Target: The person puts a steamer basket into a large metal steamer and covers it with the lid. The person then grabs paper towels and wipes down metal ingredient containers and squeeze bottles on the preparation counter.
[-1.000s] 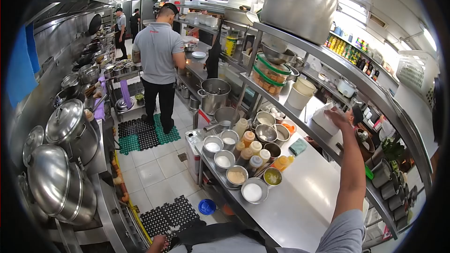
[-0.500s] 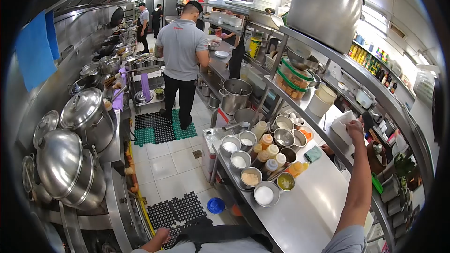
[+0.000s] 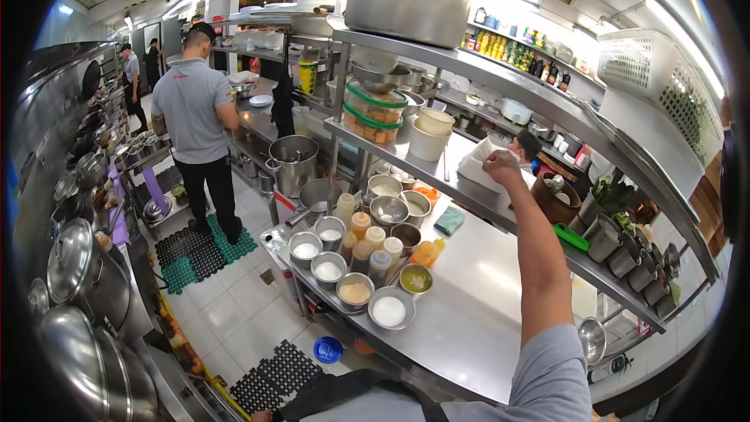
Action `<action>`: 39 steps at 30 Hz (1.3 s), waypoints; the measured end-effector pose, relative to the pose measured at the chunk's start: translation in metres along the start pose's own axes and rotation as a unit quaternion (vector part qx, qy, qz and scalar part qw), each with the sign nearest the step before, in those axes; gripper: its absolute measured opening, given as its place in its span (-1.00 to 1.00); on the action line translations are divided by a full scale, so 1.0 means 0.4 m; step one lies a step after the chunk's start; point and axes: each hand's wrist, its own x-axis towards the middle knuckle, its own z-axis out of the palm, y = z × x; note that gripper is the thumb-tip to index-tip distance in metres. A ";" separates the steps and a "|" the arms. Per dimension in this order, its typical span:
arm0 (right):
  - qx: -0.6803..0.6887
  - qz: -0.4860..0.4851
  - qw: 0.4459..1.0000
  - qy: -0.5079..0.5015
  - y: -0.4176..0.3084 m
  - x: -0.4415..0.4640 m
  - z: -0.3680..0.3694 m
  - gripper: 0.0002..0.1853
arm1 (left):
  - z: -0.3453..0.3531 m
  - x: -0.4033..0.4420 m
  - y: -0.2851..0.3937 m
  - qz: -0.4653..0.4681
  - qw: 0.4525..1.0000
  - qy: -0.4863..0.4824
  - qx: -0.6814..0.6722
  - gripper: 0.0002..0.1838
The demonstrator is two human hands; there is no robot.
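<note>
My right hand (image 3: 501, 166) reaches up to the middle shelf, its fingers closed at the rim of a white rectangular container (image 3: 473, 164). What is inside the container cannot be made out. Beside it on the shelf stand a white tub (image 3: 429, 143) and stacked green-lidded boxes (image 3: 373, 114). Only a sliver of my left hand (image 3: 262, 416) shows at the bottom edge, next to my dark apron (image 3: 351, 395); its fingers are hidden.
Below the shelf, the steel counter (image 3: 476, 297) carries squeeze bottles (image 3: 380, 264), a bowl of white powder (image 3: 389, 309) and a green cloth (image 3: 449, 220). A co-worker (image 3: 191, 109) stands in the aisle, facing away. Large lidded pots (image 3: 86, 273) line the left side.
My view has turned to the right, so the shelf sits nearer the centre. My right hand stays at the white container. My left hand has mostly dropped out of view.
</note>
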 end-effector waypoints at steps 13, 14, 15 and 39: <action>-0.060 0.051 0.997 -0.002 -0.071 -0.022 -0.020 -0.59 | 0.025 0.004 0.022 0.001 1.000 -0.006 -0.023 -0.80; -0.077 0.044 0.996 -0.009 -0.082 -0.027 -0.028 -0.57 | 0.025 0.005 0.019 0.000 1.000 -0.006 -0.024 -0.80; -0.094 0.037 0.995 -0.016 -0.094 -0.032 -0.038 -0.56 | 0.026 0.005 0.015 -0.002 1.000 -0.004 -0.025 -0.80; 0.256 -0.032 0.910 0.325 0.092 -0.057 0.072 -0.78 | -0.007 0.034 0.031 0.016 0.999 -0.010 -0.030 -0.71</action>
